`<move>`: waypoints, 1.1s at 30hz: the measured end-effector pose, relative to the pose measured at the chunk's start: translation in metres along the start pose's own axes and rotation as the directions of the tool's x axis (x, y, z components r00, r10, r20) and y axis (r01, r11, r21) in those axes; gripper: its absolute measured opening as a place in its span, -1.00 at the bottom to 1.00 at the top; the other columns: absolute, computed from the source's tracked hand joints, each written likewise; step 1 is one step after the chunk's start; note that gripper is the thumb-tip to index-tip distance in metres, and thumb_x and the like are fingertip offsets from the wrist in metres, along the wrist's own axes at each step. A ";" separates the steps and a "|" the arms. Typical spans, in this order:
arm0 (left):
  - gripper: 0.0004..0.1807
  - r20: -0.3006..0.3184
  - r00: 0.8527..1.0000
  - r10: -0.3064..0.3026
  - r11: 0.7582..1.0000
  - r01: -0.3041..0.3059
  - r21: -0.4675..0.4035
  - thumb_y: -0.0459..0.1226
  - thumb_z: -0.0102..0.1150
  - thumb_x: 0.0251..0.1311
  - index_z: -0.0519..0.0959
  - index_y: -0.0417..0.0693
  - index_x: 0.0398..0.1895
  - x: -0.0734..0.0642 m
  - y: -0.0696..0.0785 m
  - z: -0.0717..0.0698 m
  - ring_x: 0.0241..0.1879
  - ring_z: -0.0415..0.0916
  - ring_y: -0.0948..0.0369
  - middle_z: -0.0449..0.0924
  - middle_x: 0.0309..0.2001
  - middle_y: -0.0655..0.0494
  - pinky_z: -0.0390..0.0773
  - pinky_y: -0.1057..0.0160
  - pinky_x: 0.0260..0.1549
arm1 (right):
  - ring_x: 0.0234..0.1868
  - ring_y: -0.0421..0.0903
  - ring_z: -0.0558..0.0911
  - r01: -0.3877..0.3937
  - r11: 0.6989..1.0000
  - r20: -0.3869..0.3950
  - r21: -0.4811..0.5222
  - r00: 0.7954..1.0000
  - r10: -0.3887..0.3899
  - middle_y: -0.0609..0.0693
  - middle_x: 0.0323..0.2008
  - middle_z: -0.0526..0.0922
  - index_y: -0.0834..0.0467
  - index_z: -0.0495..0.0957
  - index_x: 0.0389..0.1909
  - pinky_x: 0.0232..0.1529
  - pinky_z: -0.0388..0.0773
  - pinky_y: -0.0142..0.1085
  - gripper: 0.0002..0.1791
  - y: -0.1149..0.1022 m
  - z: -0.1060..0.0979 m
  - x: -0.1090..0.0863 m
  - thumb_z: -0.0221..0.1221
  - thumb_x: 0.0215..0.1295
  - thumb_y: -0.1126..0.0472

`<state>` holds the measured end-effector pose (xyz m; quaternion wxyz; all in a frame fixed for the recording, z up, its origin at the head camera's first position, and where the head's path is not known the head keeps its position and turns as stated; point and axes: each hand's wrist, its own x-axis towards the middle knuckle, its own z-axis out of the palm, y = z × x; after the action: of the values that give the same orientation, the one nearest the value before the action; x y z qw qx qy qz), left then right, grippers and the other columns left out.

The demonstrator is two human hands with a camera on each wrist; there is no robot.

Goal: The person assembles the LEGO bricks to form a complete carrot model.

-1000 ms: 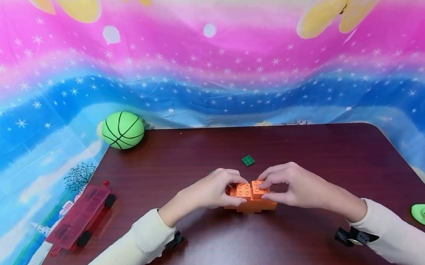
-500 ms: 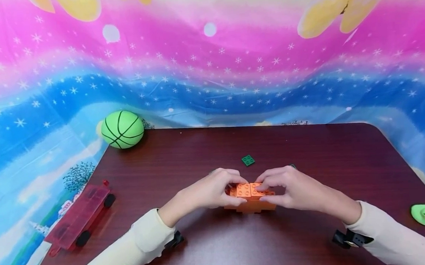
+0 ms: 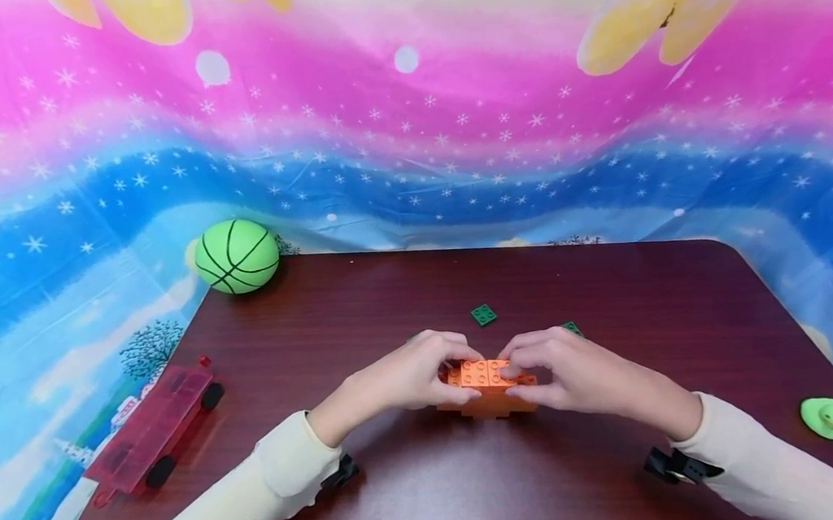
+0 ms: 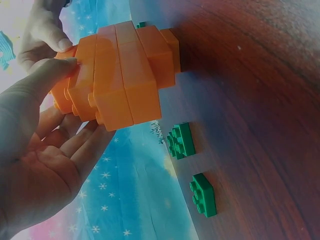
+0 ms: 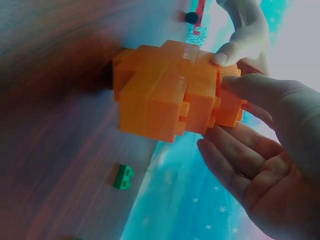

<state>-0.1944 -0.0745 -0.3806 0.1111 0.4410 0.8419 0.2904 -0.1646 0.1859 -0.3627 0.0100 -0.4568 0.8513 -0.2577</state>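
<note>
A stepped build of orange toy bricks (image 3: pixel 488 403) stands on the table between both hands. My left hand (image 3: pixel 414 373) grips its upper left part, thumb at the near side and fingers at the far side. On the right, my right hand (image 3: pixel 575 367) pinches a top brick (image 3: pixel 497 372), which sits right beside the left top brick (image 3: pixel 473 372). Both wrist views show the layered sides of the orange build (image 4: pixel 107 85) and the two thumbs close together on its top layer. Fingers cover part of the top bricks.
Behind the hands lie a flat green brick (image 3: pixel 484 314) and another green brick (image 3: pixel 572 328), partly hidden by the right hand. A green ball (image 3: pixel 237 256) rests at the back left corner, a red toy wagon (image 3: pixel 153 432) at the left edge, a green rubber duck (image 3: pixel 829 418) at the right.
My right hand has moved slightly left with its orange brick, closing the gap to the left top brick. A second green brick has come into sight behind that hand. My left hand holds still.
</note>
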 end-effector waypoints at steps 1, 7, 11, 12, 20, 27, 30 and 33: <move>-0.64 -0.002 1.000 -0.001 1.000 0.001 -0.001 -0.14 0.42 0.22 0.73 -0.02 0.07 0.000 0.000 0.000 -0.32 0.45 0.32 0.60 -0.26 0.23 0.46 0.47 -0.35 | -0.32 -0.24 0.63 -0.005 1.000 0.004 -0.007 1.000 0.005 -0.15 -0.14 0.75 -0.02 0.74 -0.22 -0.29 0.62 -0.44 -0.87 -0.001 0.000 0.001 0.41 0.25 0.25; -0.65 -0.012 1.000 0.012 1.000 -0.012 -0.009 -0.15 0.42 0.21 0.73 -0.02 0.05 -0.001 0.000 0.001 -0.33 0.44 0.34 0.61 -0.26 0.22 0.46 0.47 -0.36 | -0.37 -0.26 0.57 -0.043 0.998 0.014 -0.036 0.999 0.044 -0.21 -0.18 0.73 -0.06 0.72 -0.26 -0.33 0.55 -0.46 -0.88 -0.004 -0.001 0.002 0.42 0.24 0.23; -0.65 -0.017 1.000 0.008 1.000 -0.008 -0.016 -0.15 0.42 0.22 0.73 -0.02 0.05 -0.002 0.000 0.002 -0.33 0.45 0.33 0.60 -0.27 0.24 0.47 0.46 -0.36 | -0.38 -0.27 0.54 -0.066 0.997 0.000 -0.033 0.998 0.066 -0.21 -0.16 0.71 -0.08 0.70 -0.26 -0.34 0.53 -0.46 -0.88 -0.004 0.003 0.000 0.43 0.26 0.18; -0.65 -0.017 1.000 0.005 1.000 -0.005 -0.017 -0.15 0.42 0.22 0.73 -0.02 0.05 -0.003 -0.001 0.002 -0.34 0.45 0.33 0.60 -0.27 0.24 0.46 0.46 -0.36 | -0.39 -0.29 0.52 -0.069 0.997 -0.007 -0.033 0.998 0.069 -0.21 -0.16 0.71 -0.08 0.70 -0.26 -0.35 0.52 -0.47 -0.89 -0.004 0.005 0.000 0.43 0.26 0.17; -0.64 -0.025 1.000 -0.008 1.000 0.008 -0.023 -0.16 0.43 0.21 0.73 -0.01 0.07 -0.004 0.001 0.001 -0.33 0.46 0.34 0.61 -0.26 0.24 0.51 0.44 -0.36 | -0.48 -0.35 0.42 -0.113 0.993 -0.061 -0.029 0.992 0.111 -0.26 -0.33 0.69 -0.07 0.62 -0.30 -0.44 0.45 -0.49 -0.79 0.000 0.017 -0.005 0.49 0.18 0.14; -0.63 -0.022 1.000 -0.016 1.000 0.016 -0.013 -0.14 0.43 0.21 0.73 0.00 0.08 -0.003 0.003 0.001 -0.30 0.46 0.35 0.61 -0.24 0.24 0.53 0.43 -0.33 | -0.51 -0.33 0.43 -0.166 0.986 -0.082 -0.021 0.983 0.164 -0.20 -0.36 0.72 -0.04 0.50 -0.36 -0.44 0.48 -0.46 -0.69 -0.001 0.023 -0.007 0.51 0.14 0.18; -0.63 -0.025 1.000 -0.015 1.000 0.014 -0.018 -0.15 0.43 0.21 0.73 0.00 0.08 -0.004 0.003 0.000 -0.31 0.47 0.35 0.60 -0.25 0.23 0.54 0.43 -0.33 | -0.51 -0.34 0.43 -0.162 0.987 -0.084 -0.002 0.983 0.161 -0.20 -0.38 0.71 -0.03 0.51 -0.37 -0.46 0.48 -0.44 -0.71 -0.001 0.022 -0.007 0.50 0.15 0.18; -0.63 -0.023 1.000 -0.009 1.000 0.009 -0.012 -0.15 0.42 0.21 0.73 0.00 0.07 -0.003 0.003 0.001 -0.31 0.46 0.35 0.60 -0.26 0.23 0.53 0.44 -0.33 | -0.43 -0.34 0.50 -0.160 0.987 -0.044 0.032 0.986 0.162 -0.18 -0.27 0.76 -0.04 0.58 -0.28 -0.40 0.54 -0.41 -0.79 0.001 0.018 -0.011 0.46 0.23 0.16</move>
<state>-0.1901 -0.0753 -0.3796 0.1050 0.4331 0.8435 0.2999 -0.1545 0.1870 -0.3814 0.0174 -0.3802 0.8818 -0.2786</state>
